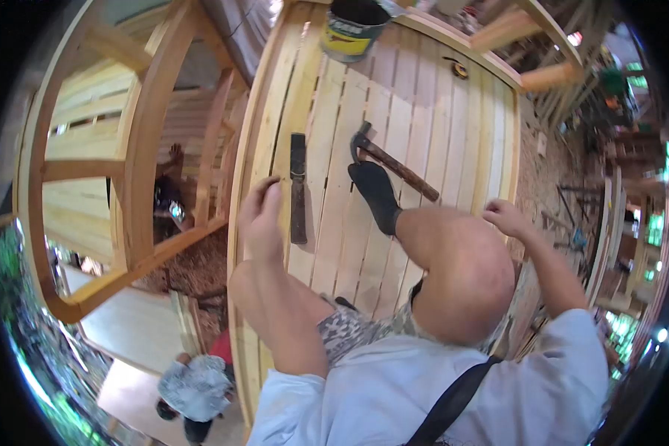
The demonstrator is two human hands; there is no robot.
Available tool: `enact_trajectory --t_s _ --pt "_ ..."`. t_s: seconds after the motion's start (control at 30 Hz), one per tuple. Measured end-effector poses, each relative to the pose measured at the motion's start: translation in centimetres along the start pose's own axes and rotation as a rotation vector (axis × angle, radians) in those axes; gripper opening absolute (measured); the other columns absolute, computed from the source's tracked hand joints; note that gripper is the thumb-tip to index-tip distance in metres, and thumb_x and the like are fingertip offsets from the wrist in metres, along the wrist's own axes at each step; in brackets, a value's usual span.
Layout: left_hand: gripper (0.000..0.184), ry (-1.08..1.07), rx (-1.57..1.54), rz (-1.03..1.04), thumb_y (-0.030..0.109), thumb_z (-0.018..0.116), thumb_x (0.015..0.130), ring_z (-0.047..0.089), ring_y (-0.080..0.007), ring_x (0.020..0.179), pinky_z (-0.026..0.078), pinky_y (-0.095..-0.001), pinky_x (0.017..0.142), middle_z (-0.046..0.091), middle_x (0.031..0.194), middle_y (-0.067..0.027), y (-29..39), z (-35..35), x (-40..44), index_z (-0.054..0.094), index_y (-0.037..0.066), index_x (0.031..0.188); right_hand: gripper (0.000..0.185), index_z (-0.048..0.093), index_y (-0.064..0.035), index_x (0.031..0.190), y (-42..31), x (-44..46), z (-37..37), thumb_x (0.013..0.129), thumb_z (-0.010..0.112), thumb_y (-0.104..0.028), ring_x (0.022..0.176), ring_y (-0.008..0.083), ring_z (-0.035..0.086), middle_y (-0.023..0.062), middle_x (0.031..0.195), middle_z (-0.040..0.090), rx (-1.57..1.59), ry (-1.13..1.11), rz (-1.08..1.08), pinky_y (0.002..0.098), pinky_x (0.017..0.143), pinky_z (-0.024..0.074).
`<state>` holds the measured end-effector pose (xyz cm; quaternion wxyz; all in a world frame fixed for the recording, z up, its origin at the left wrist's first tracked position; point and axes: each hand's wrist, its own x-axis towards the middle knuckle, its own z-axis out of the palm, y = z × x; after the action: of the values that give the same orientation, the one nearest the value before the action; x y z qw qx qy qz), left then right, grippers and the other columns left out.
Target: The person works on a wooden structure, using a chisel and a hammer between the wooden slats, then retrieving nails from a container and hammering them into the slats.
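My left hand is over the left side of the slatted wooden platform, with its fingers drawn together. Whatever may be between them does not show. Just right of it lies a chisel with a wide dark blade and a brown handle. My right hand hangs beyond my bent knee near the platform's right edge. Its fingers are curled in, and I cannot make out anything in them. A claw hammer with a wooden handle rests on the slats, its head beside my dark-socked foot.
A bucket with a yellow label stands at the platform's far end. A tape measure lies to its right. Wooden frames rise at the left, where another person is partly visible. Someone else is at the lower left.
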<state>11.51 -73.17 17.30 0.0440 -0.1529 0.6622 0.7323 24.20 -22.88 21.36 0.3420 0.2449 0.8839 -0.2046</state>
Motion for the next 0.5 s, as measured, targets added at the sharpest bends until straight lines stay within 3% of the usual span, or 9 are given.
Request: enact_trajectory --t_s 0.03,0.1,0.17,0.2,0.27,0.3,0.37,0.5 --pt "0.036 0.014 0.241 -0.277 0.025 0.067 0.093 0.064 -0.026 0.101 0.05 -0.0378 0.087 0.068 0.11 -0.0158 -5.1 0.2 1.7 0.065 -0.003 0.116 0.038 0.068 0.0031 0.107 0.3 4.9 1.6 0.085 0.069 -0.028 0.092 0.0243 0.066 0.0156 0.095 0.07 0.043 0.058 -0.114 0.0364 0.085 0.0522" --pt "0.052 -0.274 0.998 -0.585 0.032 0.076 0.083 0.063 -0.0325 0.106 0.05 -0.0397 0.088 0.067 0.107 -0.0209 -11.4 0.2 2.0 0.063 -0.005 0.117 0.045 0.064 0.0024 0.114 -2.9 11.4 4.5 0.083 0.071 -0.03 0.099 0.0273 0.065 0.0189 0.107 0.067 0.226 0.044 -0.211 0.0376 0.089 0.0513" --pt "0.038 -0.04 1.329 -0.199 0.028 0.075 0.075 0.065 -0.0412 0.085 0.052 -0.0471 0.08 0.068 0.089 -0.0234 -17.3 0.8 -2.3 0.067 0.0 0.1 0.051 0.061 0.0012 0.12 -4.8 16.6 8.8 0.078 0.074 -0.025 0.103 0.03 0.063 0.0199 0.114 0.064 0.25 0.082 -0.151 0.0382 0.091 0.0506" --pt "0.038 -0.019 1.341 -0.228 0.028 0.075 0.075 0.065 -0.0412 0.085 0.052 -0.0471 0.08 0.068 0.089 -0.0234 -19.1 0.3 -2.5 0.067 0.0 0.1 0.051 0.061 0.0012 0.12 -6.0 18.1 10.3 0.078 0.074 -0.025 0.103 0.03 0.063 0.0199 0.114 0.064 0.246 0.05 -0.167 0.0382 0.091 0.0506" --pt "0.033 -0.031 1.308 0.111 0.025 0.072 0.072 0.064 -0.0423 0.075 0.051 -0.0486 0.073 0.064 0.075 -0.0244 -20.5 -0.7 -2.7 0.063 -0.002 0.088 0.055 0.058 0.0016 0.12 -7.7 19.7 13.0 0.072 0.076 -0.017 0.097 0.0286 0.065 0.0192 0.108 0.064 0.167 0.111 -0.318 0.0363 0.087 0.0514" --pt "0.033 -0.027 1.328 0.101 0.025 0.072 0.072 0.064 -0.0423 0.075 0.051 -0.0486 0.073 0.064 0.075 -0.0244 -20.3 -1.3 -2.3 0.063 -0.002 0.088 0.055 0.058 0.0016 0.12 -8.2 20.1 13.9 0.072 0.076 -0.017 0.097 0.0286 0.065 0.0192 0.108 0.064 0.179 0.092 -0.324 0.0363 0.087 0.0514" --pt "0.031 -0.057 0.871 -0.356 0.023 0.069 0.072 0.064 -0.0402 0.075 0.05 -0.0478 0.071 0.061 0.072 -0.0264 -19.5 -1.8 -0.5 0.059 -0.004 0.081 0.047 0.06 0.0015 0.107 -8.9 20.7 15.1 0.065 0.075 -0.011 0.095 0.0295 0.065 0.0212 0.105 0.063 0.009 0.285 -0.287 0.0386 0.083 0.0514" --pt "0.037 -0.014 0.768 -0.418 0.03 0.068 0.075 0.065 -0.038 0.073 0.049 -0.047 0.069 0.062 0.073 -0.0276 -13.4 -0.1 3.1 0.058 -0.005 0.08 0.035 0.06 0.0014 0.095 -10.3 19.6 13.9 0.065 0.073 -0.011 0.081 0.0292 0.064 0.0197 0.089 0.064 0.079 0.29 -0.249 0.0406 0.076 0.0512"
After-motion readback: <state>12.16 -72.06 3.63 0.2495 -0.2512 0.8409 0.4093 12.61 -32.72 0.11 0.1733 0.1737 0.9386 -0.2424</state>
